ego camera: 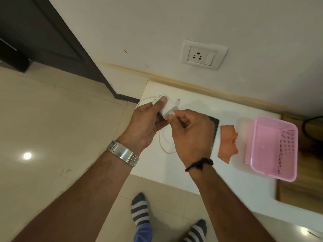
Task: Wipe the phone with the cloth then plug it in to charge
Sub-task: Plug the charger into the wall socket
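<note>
My left hand [146,122] grips a white charger adapter [168,106] above the white table [192,168]. At the adapter's near end, my right hand [188,135] pinches the plug of the white cable [163,142]. The cable loops down onto the table, and its free end [178,100] lies behind the adapter. The dark phone [215,131] lies flat on the table, mostly hidden under my right hand. An orange cloth [228,143] lies crumpled just right of the phone. A white wall socket [203,55] with a switch sits on the wall above the table.
A pink plastic basket [274,147] stands on the table right of the cloth. A dark door frame [83,55] rises at the left. A wooden surface [307,165] lies at the far right. My socked feet stand on the tiled floor [52,119] below.
</note>
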Available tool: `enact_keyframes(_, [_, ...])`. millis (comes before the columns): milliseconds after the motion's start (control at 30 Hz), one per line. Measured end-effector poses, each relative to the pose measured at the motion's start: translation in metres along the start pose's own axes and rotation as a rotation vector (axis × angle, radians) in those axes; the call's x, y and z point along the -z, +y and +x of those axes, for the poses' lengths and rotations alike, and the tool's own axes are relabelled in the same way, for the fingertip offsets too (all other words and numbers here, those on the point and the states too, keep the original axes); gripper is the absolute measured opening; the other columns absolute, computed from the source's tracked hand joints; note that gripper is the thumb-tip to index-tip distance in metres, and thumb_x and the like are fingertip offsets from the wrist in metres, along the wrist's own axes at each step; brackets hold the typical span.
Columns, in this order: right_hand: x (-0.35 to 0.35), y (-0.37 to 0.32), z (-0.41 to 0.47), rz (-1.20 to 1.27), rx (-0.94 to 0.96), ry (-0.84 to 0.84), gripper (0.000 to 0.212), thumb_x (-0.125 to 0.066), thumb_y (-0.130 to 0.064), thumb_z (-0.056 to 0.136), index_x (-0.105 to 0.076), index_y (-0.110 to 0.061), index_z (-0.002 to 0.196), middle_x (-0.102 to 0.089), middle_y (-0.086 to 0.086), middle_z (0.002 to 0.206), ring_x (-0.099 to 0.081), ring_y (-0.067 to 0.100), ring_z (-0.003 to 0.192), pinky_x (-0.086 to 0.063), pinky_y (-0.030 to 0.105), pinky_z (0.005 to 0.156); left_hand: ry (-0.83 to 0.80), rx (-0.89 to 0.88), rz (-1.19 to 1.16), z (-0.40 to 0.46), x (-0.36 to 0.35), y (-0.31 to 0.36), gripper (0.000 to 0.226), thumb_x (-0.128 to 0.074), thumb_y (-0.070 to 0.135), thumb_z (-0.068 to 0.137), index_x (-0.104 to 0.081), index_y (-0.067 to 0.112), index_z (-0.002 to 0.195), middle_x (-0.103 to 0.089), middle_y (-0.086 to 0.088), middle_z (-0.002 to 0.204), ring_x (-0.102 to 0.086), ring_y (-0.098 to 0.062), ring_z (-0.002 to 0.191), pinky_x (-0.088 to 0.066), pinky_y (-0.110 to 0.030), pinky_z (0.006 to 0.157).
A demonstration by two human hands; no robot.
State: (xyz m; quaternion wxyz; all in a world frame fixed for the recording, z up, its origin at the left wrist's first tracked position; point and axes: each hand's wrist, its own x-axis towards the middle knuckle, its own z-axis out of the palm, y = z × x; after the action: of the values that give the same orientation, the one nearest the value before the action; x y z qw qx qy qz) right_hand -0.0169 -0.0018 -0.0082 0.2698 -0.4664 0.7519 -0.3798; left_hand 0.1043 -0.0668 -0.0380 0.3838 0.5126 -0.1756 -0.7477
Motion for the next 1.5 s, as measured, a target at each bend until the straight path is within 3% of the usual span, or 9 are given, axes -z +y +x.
enact_keyframes(167, [0.005, 0.011, 0.0, 0.133, -0.183, -0.136, 0.026, -0.084, -0.038, 0.082, -0.077, -0.023, 0.103, -0.078, -0.011, 0.089, -0.074, 0.001, 0.079, -0.063, 0.024, 0.075, -0.007, -0.054, 0.15, -0.005, 0.0, 0.005, 0.035, -0.075, 0.024, 0.099, -0.07, 0.002, 0.125, -0.076, -0.024, 0.124, -0.078, -0.039, 0.108, -0.066, -0.04, 0.084])
enact_keyframes(300, [0.018, 0.022, 0.012, 0.608, -0.573, -0.26, 0.051, -0.078, -0.04, 0.088, -0.063, -0.019, 0.132, -0.075, 0.0, 0.116, -0.075, 0.015, 0.103, -0.064, 0.035, 0.085, -0.032, -0.018, 0.248, -0.009, -0.004, 0.009, 0.028, -0.084, 0.025, 0.09, -0.071, 0.005, 0.105, -0.08, -0.023, 0.114, -0.079, -0.035, 0.097, -0.067, -0.037, 0.077])
enact_keyframes(433, [0.023, 0.027, 0.022, 0.713, -0.503, -0.406, 0.03, -0.071, -0.02, 0.096, -0.072, -0.01, 0.124, -0.078, 0.008, 0.114, -0.076, 0.025, 0.105, -0.06, 0.042, 0.095, -0.064, -0.08, 0.348, -0.01, -0.012, 0.014, 0.033, -0.083, 0.029, 0.092, -0.08, 0.002, 0.112, -0.082, -0.018, 0.111, -0.08, -0.028, 0.095, -0.067, -0.034, 0.075])
enact_keyframes(533, [0.022, 0.023, 0.028, 0.758, -0.519, -0.35, 0.027, -0.072, -0.015, 0.095, -0.073, -0.007, 0.12, -0.079, 0.01, 0.111, -0.076, 0.027, 0.103, -0.059, 0.041, 0.095, -0.083, -0.059, 0.324, -0.008, -0.015, 0.022, 0.038, -0.075, 0.036, 0.098, -0.079, 0.003, 0.117, -0.08, -0.018, 0.116, -0.08, -0.03, 0.102, -0.067, -0.038, 0.079])
enact_keyframes(700, [0.026, 0.014, 0.054, 0.799, -0.518, -0.203, 0.031, -0.076, -0.011, 0.091, -0.072, -0.005, 0.121, -0.079, 0.014, 0.106, -0.077, 0.026, 0.099, -0.062, 0.036, 0.088, -0.072, -0.049, 0.276, 0.003, -0.02, 0.028, 0.032, -0.077, 0.009, 0.096, -0.072, -0.001, 0.126, -0.08, -0.023, 0.116, -0.079, -0.038, 0.106, -0.067, -0.043, 0.089])
enact_keyframes(967, [0.031, 0.018, 0.108, 0.863, -0.58, -0.085, 0.029, -0.078, -0.008, 0.089, -0.071, -0.005, 0.117, -0.08, 0.013, 0.106, -0.078, 0.023, 0.097, -0.063, 0.032, 0.085, -0.056, -0.058, 0.287, 0.052, -0.061, 0.04, 0.032, -0.081, 0.006, 0.093, -0.073, -0.003, 0.122, -0.079, -0.027, 0.114, -0.078, -0.041, 0.106, -0.067, -0.043, 0.092])
enact_keyframes(1133, [0.025, 0.026, 0.127, 0.85, -0.592, -0.047, 0.031, -0.079, -0.009, 0.088, -0.071, -0.006, 0.118, -0.078, 0.014, 0.109, -0.078, 0.024, 0.099, -0.062, 0.036, 0.09, -0.052, -0.07, 0.338, 0.073, -0.073, 0.045, 0.031, -0.082, 0.005, 0.092, -0.073, -0.003, 0.12, -0.078, -0.029, 0.113, -0.08, -0.03, 0.085, -0.069, -0.038, 0.081])
enact_keyframes(1300, [0.019, 0.027, 0.137, 0.857, -0.601, -0.039, 0.031, -0.078, -0.008, 0.089, -0.071, -0.006, 0.119, -0.078, 0.015, 0.109, -0.078, 0.024, 0.097, -0.062, 0.034, 0.087, -0.029, -0.073, 0.333, 0.081, -0.076, 0.046, 0.029, -0.081, 0.006, 0.092, -0.074, -0.003, 0.119, -0.078, -0.029, 0.113, -0.081, -0.033, 0.091, -0.069, -0.035, 0.077])
enact_keyframes(1500, [0.013, 0.023, 0.144, 0.851, -0.612, -0.012, 0.031, -0.078, -0.006, 0.089, -0.071, -0.005, 0.119, -0.076, 0.016, 0.112, -0.077, 0.026, 0.098, -0.063, 0.036, 0.089, -0.013, -0.076, 0.308, 0.092, -0.077, 0.049, 0.028, -0.078, 0.003, 0.093, -0.073, -0.006, 0.119, -0.079, -0.027, 0.111, -0.08, -0.041, 0.1, -0.066, -0.047, 0.093])
